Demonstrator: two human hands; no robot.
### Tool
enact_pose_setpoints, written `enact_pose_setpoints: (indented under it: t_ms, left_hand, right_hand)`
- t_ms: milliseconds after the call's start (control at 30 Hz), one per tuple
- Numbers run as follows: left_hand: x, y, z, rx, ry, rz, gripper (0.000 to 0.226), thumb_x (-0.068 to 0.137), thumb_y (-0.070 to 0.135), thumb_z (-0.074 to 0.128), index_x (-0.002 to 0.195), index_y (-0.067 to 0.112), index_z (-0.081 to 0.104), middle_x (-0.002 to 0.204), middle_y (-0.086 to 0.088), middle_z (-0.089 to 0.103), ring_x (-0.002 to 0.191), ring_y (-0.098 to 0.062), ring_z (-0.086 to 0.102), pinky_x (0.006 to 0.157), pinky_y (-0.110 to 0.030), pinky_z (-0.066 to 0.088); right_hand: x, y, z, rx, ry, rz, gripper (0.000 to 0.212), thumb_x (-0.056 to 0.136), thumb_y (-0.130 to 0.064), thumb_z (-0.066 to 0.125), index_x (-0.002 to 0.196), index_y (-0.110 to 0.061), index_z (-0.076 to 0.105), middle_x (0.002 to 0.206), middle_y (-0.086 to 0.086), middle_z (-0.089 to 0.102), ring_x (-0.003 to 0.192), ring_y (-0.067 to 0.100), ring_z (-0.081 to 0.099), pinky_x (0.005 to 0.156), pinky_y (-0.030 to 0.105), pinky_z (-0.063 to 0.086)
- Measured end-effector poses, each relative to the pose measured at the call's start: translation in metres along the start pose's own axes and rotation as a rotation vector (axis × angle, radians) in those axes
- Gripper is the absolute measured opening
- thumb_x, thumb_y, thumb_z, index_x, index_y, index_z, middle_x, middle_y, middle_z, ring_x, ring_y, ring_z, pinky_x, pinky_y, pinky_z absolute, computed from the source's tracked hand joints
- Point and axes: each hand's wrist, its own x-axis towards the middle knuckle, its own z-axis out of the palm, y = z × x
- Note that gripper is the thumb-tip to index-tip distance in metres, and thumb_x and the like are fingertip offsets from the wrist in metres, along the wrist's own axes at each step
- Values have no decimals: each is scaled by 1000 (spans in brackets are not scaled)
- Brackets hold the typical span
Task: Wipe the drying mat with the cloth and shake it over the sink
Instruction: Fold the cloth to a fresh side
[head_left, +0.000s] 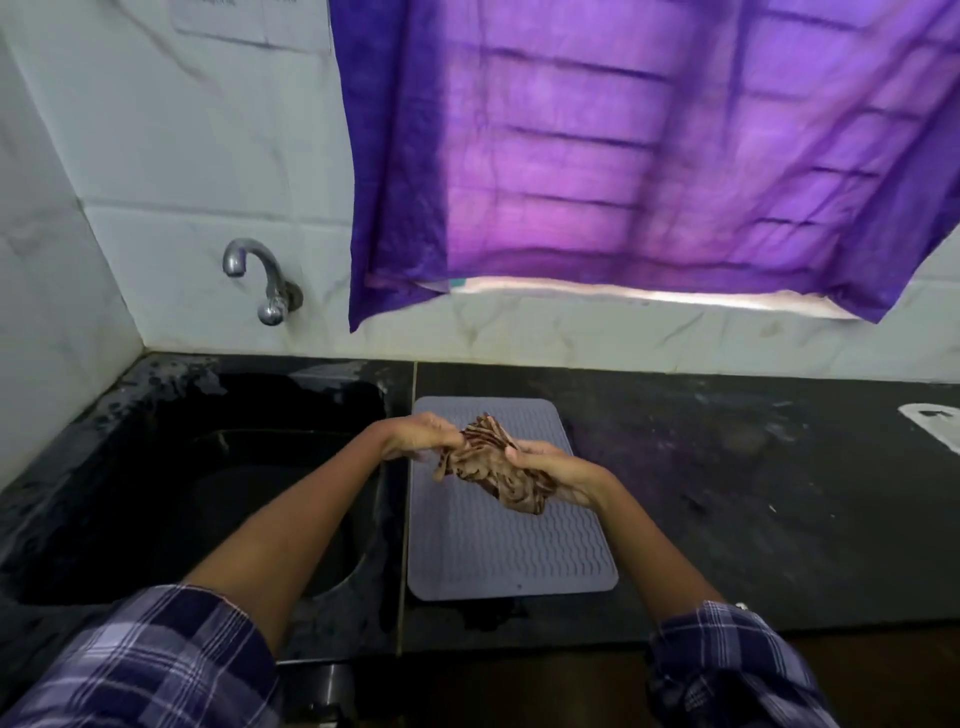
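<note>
A grey ribbed drying mat (498, 551) lies flat on the black counter, just right of the sink (197, 467). Above the mat's far half I hold a crumpled brown patterned cloth (493, 467) between both hands. My left hand (421, 434) grips its left end, and my right hand (556, 467) grips its right part. The cloth is bunched and hangs a little above the mat.
A chrome tap (262, 280) comes out of the tiled wall above the dark sink. A purple curtain (623, 156) hangs over the window behind the counter. A white object (935, 423) lies at the counter's far right edge. The counter's front edge runs below the mat.
</note>
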Motion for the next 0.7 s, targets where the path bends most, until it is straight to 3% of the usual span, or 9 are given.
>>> enact_pose_setpoints:
  t_ms: [67,167,267,333,400,467,500,600,700]
  left_hand:
    - [-4,-6,-7,-108,63,24,21,96,28,53,80,26,67,97,-4,69,112,-13,53,102,-41,38]
    - [-6,-12,-21,-235,89,28,12,95,27,57,94,24,68,101,4,66,116,-12,51,99,-39,38]
    - [-12,-5,-30,-41,31,-55,29,89,27,66,118,22,64,118,9,61,127,-12,45,97,-40,36]
    - [-14,8,-33,31,48,-49,43,84,31,72,125,29,58,124,11,56,124,-10,41,103,-45,34]
    - [-13,27,-31,3,106,38,46,78,35,77,121,33,60,124,9,60,121,-12,46,102,-44,36]
    - [-7,44,-27,-25,141,150,40,74,30,81,111,23,67,116,0,68,115,-18,58,100,-37,43]
    - [-4,50,-25,-18,158,195,36,76,24,81,109,15,69,110,-5,70,109,-21,63,95,-32,48]
    - [0,65,-28,-22,191,238,32,85,19,73,113,5,67,105,-11,68,96,-21,64,81,-24,52]
    - [-2,71,-35,-89,172,221,39,87,24,70,120,4,64,115,-13,67,104,-25,64,95,-33,52]
  right_hand:
    - [-5,1,-12,81,21,9,42,95,-9,53,135,2,47,136,20,53,125,32,51,112,46,37]
    - [-4,-11,-19,133,139,-38,42,90,1,58,132,5,52,129,18,60,119,32,57,107,46,43]
    - [-1,-35,-14,70,317,-111,36,90,-7,61,125,4,60,109,12,70,101,25,67,96,39,52]
    - [5,-51,-6,-42,376,-120,32,90,-10,62,120,1,64,115,14,69,109,27,64,102,40,49]
    - [12,-63,3,-216,373,-128,22,91,-8,59,109,0,68,107,13,69,103,23,63,95,34,49]
    - [15,-75,14,-271,354,-174,12,92,-4,57,93,-3,69,92,11,66,88,19,59,81,28,46]
    - [15,-80,16,-244,354,-205,11,92,-4,57,92,-3,68,92,13,66,88,21,58,82,30,46]
    - [13,-85,9,-73,317,-261,29,91,-10,61,117,2,63,114,19,66,106,28,61,103,38,46]
    - [10,-78,-3,-97,184,-155,50,84,-17,70,130,-3,55,128,15,61,120,28,58,109,39,43]
